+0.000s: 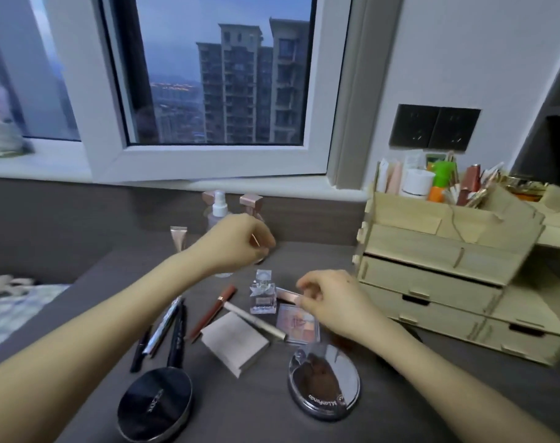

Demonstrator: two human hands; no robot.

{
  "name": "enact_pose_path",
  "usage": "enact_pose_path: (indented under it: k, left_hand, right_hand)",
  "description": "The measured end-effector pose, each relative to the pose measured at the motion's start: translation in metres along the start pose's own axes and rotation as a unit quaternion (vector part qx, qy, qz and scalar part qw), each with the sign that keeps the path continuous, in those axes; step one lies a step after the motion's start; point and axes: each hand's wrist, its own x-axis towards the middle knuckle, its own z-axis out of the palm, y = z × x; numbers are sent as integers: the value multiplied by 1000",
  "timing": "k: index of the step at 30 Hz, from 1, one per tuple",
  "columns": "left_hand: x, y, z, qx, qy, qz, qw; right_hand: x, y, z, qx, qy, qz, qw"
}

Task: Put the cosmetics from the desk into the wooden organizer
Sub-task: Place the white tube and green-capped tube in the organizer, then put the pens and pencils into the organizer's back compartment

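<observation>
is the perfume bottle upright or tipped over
Upright. The perfume bottle stands on its base on the desk, stopper on top, just left of the right hand.

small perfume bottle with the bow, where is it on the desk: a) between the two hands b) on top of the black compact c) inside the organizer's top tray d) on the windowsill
a: the perfume bottle stands upright on the desk, between the left hand and right hand.

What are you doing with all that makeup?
A person is tidying makeup into the wooden organizer on the right. The left hand is closed around something small near the bottles. The right hand pinches a slim pink case. Compacts, pencils and a perfume bottle lie on the desk.
</observation>
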Motion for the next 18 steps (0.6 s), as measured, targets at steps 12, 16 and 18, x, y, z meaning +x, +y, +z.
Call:
enact_pose_path:
  k: [12, 16, 18]
  left_hand:
    - [-30, -65, 45, 35, -17, -161, 986]
    - [-26, -60, 53, 4, 4, -147, 989]
    - [-23, -53, 52, -7, 40, -128, 991]
  right_hand:
    - [25, -15, 64, -85, -72, 29, 993]
    - [22, -14, 73, -116, -31, -4, 993]
    - [17, -12, 66, -85, 11, -4, 996]
